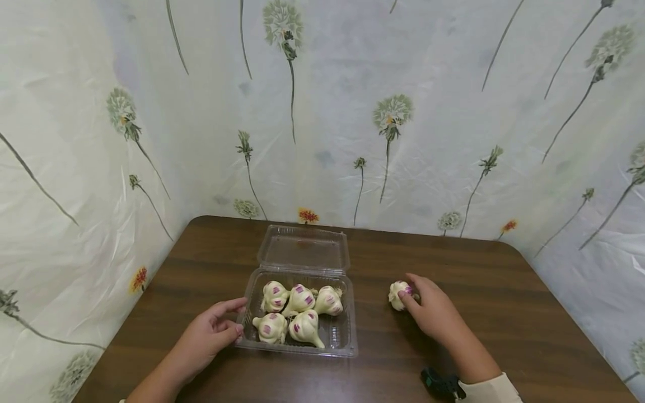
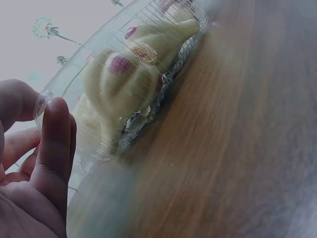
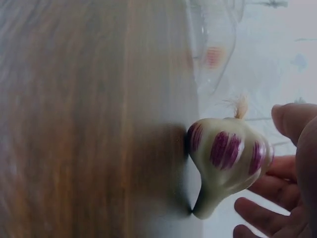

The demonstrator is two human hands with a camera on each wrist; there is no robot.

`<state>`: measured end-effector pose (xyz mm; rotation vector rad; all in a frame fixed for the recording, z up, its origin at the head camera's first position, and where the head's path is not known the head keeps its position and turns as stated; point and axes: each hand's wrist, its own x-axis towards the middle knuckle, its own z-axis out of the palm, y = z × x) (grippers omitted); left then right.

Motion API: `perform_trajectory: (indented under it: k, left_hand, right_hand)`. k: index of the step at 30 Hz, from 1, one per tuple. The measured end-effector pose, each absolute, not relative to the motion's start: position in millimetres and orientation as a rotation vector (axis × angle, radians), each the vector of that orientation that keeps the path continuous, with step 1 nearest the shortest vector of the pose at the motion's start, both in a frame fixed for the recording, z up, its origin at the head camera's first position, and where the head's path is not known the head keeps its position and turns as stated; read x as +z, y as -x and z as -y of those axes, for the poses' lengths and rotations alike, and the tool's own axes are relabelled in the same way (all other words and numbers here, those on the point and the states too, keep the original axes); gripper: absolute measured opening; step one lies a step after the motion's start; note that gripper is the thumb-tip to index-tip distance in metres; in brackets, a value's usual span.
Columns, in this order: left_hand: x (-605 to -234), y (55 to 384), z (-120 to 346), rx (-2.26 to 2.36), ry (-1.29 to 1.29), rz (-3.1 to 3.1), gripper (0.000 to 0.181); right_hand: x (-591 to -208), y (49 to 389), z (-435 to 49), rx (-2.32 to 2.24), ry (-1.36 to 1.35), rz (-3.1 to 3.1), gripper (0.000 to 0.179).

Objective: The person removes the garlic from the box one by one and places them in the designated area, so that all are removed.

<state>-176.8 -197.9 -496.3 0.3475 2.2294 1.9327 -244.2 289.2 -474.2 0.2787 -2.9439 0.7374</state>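
Observation:
A clear plastic clamshell container (image 1: 330, 348) sits on the table with its lid (image 1: 304, 246) folded back. Several garlic bulbs (image 1: 301, 299) lie inside in two rows, cream with purple patches. My left hand (image 1: 204, 338) pinches the container's left rim between thumb and fingers; in the left wrist view the thumb (image 2: 55, 139) is right at the plastic edge. Off to the right, a single garlic bulb (image 3: 228, 153) rests on the table. Around it is my right hand (image 1: 428, 308), fingers (image 3: 280, 188) behind the bulb and thumb (image 3: 287, 119) standing apart from it.
The dark brown wooden table (image 1: 227, 243) has rounded back corners. A curtain with dandelion prints (image 1: 327, 112) hangs behind it and along both sides. A black strap (image 1: 440, 383) is by the right wrist, next to a pale sleeve (image 1: 491, 389).

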Motion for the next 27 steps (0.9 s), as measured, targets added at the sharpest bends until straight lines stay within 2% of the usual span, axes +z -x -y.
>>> perform_trajectory:
  k: [19,27]
  left_hand:
    - [-494.8,175.9,199.1,1.921,-0.341,-2.234,0.057]
    - [-494.6,176.3,198.7,1.923,-0.339,-2.243,0.057]
  right_hand:
    - [-459.1,227.3,-260.4,0.742,-0.503,2.733,0.048]
    - [-454.3,216.6,-244.0,0.772,-0.591,2.712,0.050]
